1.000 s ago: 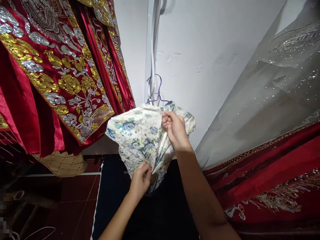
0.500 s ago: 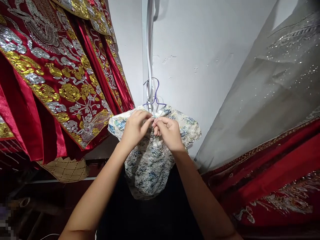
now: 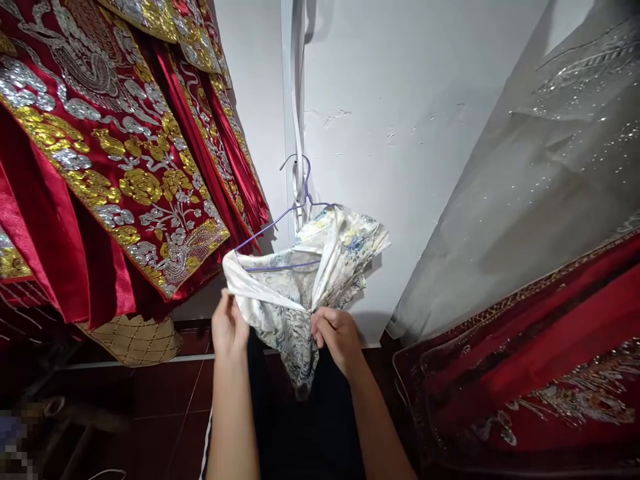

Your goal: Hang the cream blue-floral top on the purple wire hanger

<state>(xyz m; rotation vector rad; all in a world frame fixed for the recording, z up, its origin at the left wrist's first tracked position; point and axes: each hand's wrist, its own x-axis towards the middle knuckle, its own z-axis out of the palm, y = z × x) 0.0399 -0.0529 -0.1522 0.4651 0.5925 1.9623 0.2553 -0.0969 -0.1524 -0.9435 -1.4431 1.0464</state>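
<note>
At hanger (image 3: 270, 225) left edge: blouse (image 3: 295, 327) newly drawn down, edge bared.
Left hand (image 3: 230, 325) grasps its side; right hand (image 3: 336, 333) pinches its neckline.

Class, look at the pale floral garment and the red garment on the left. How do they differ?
The floral garment is pale with a blue-and-yellow print; the red garment bears shiny gold and silver decoration. The floral garment is spread open near its top; the red garment hangs in draped panels. Both carry flower motifs.
</note>
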